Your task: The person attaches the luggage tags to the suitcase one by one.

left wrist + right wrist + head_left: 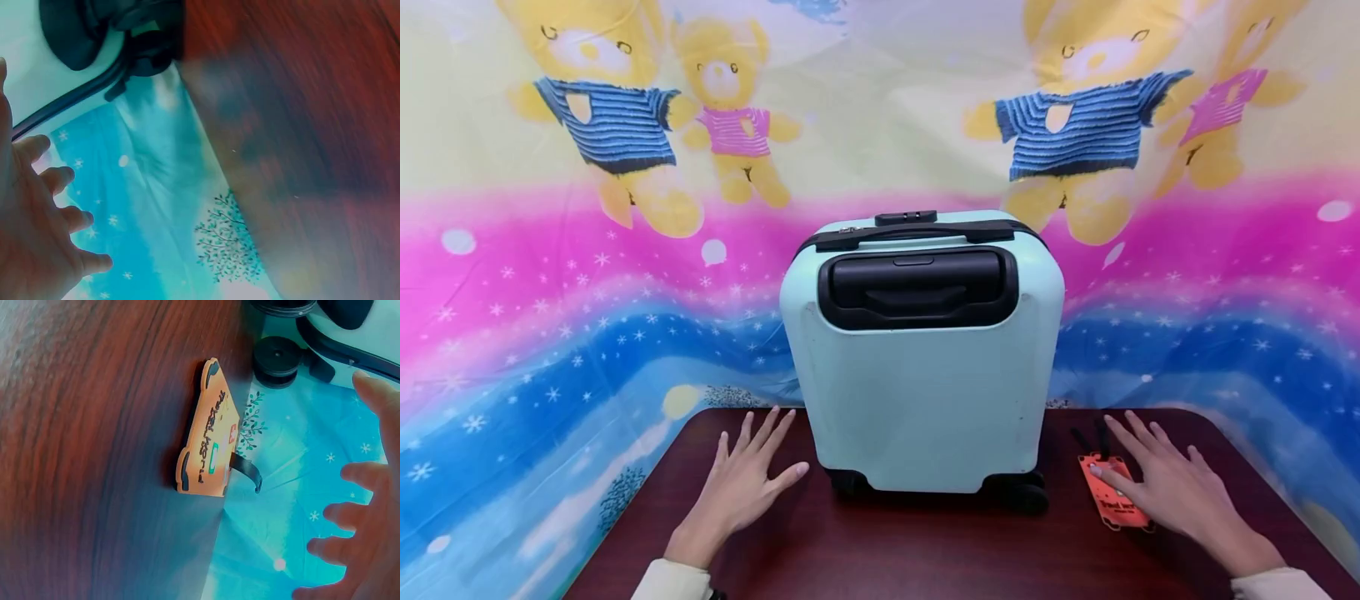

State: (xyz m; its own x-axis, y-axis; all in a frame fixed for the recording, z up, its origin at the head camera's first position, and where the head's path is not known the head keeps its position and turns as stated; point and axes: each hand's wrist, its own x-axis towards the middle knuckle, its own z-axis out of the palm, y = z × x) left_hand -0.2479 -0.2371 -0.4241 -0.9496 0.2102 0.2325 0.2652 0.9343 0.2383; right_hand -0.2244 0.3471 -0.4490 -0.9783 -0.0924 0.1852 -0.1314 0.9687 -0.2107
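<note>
A mint-green suitcase (925, 392) stands upright on its black wheels, with a black handle recess (917, 287) and a black strap handle across its top. To its right an orange luggage tag (1114, 493) with a black strap lies on the table; lettering shows on its face. My left hand (748, 475) is held left of the suitcase, fingers spread, holding nothing. My right hand (1172, 479) hovers over the tag's right side with spread fingers, overlapping it in the head view. In the right wrist view the fingers stand apart from the luggage tag (209, 434).
The dark red-brown wooden table (880, 554) has rounded far corners. Behind it hangs a colourful cloth backdrop (880, 125) printed with teddy bears and snowflakes. A combination lock (907, 217) sits on the suitcase top.
</note>
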